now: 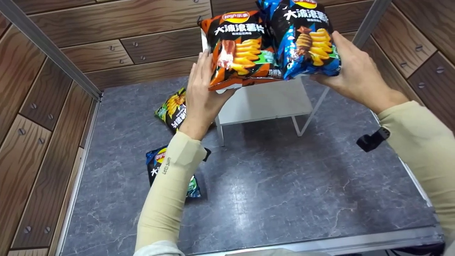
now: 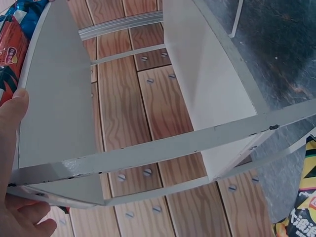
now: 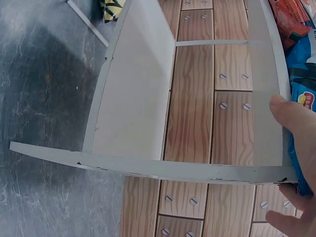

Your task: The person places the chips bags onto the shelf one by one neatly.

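A white two-tier shelf rack carries an orange-black bag of chips and a blue-black bag of chips side by side on its top board. My left hand grips the rack's left top corner, thumb on the board's front edge beside the orange bag and fingers curled round the outside. At the opposite corner, my right hand holds the rack, its thumb by the front edge and its forefinger along the blue bag. Both wrist views look between the boards, where the lower shelf is bare.
On the dark marbled surface, left of the rack, lie a yellow-green and black chip bag and another blue-black chip bag, partly hidden by my left arm. Wood-patterned panels with grey metal posts enclose the back and sides.
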A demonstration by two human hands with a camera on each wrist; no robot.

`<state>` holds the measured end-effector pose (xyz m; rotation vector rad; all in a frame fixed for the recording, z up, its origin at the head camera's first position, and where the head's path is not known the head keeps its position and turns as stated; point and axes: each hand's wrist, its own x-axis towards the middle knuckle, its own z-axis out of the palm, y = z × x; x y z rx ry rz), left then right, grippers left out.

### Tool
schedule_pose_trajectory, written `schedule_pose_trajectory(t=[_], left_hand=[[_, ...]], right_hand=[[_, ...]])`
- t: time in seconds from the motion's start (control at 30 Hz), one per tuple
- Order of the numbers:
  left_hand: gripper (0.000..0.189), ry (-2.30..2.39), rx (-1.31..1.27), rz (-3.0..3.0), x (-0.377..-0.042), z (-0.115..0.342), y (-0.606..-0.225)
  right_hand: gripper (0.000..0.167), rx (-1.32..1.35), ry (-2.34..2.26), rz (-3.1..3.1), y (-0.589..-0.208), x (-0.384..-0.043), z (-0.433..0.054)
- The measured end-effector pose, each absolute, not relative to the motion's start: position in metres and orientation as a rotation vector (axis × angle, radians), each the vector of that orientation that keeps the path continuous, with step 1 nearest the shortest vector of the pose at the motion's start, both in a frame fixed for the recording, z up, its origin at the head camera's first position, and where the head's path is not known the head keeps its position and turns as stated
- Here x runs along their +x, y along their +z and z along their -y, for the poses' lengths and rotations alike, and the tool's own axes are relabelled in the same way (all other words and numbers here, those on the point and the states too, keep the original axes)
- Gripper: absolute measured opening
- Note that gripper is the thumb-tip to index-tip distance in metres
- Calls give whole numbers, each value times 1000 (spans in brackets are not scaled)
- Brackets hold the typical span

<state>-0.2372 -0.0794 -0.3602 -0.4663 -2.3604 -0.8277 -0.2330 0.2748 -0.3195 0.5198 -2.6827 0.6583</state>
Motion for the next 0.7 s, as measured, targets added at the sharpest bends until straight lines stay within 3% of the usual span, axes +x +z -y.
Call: schedule_pose_trajectory(t=[0.47,0.7], left_hand=[[100,-769,-511,2419,-229,95,-357],[101,-673,-514,2430,-215,120,-378]], right_hand=[[92,529,539,2699,-320,-229,-272],[92,577,450,2665,-319,-231,-275]])
